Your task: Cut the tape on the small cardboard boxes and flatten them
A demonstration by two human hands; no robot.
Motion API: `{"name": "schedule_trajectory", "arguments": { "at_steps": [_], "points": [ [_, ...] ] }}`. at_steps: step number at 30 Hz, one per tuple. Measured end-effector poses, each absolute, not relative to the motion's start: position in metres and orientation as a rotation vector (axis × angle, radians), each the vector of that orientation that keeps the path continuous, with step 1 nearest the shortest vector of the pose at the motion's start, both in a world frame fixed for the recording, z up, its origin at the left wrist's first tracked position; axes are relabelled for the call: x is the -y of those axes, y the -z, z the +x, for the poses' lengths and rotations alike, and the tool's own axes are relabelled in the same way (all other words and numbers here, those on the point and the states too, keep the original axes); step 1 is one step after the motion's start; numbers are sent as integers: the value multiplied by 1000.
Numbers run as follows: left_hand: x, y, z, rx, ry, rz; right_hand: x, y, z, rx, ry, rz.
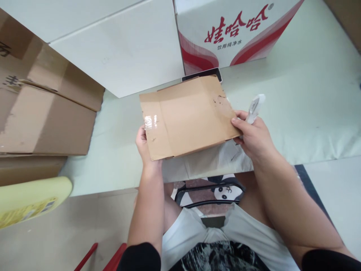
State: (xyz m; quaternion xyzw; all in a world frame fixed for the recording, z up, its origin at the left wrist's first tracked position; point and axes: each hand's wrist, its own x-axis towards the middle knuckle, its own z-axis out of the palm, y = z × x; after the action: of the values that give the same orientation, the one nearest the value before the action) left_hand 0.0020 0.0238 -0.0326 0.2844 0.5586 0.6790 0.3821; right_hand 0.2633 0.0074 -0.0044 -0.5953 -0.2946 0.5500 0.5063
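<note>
A flattened brown cardboard piece (190,113) with fold lines is held up, tilted, over the front of the table. Clear tape shines on its left flap, and dark marks spot its right end. My left hand (144,145) is closed on the left edge, with most of its fingers hidden behind the board. At the lower right corner, my right hand (255,135) pinches the cardboard between thumb and fingers. That same hand also grips a slim white plastic-handled tool (256,107), its end sticking up past the knuckles; its exact kind is unclear.
The table's pale green cloth (304,124) extends right. Behind the cardboard stand a white box (121,52), a red-and-white printed carton (234,34) and a black tray-like object (217,73). Brown cartons (47,116) are stacked left, near a yellow-green container (34,199). A panda-patterned item (225,192) lies below.
</note>
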Motion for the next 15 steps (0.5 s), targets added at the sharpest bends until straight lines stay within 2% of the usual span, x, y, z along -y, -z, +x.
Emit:
{"name": "schedule_trajectory", "arguments": {
  "at_steps": [15],
  "points": [
    [-22, 27, 6, -1427, -1707, 666, -8, 5, 264, 722, -1345, -1427]
  ]
}}
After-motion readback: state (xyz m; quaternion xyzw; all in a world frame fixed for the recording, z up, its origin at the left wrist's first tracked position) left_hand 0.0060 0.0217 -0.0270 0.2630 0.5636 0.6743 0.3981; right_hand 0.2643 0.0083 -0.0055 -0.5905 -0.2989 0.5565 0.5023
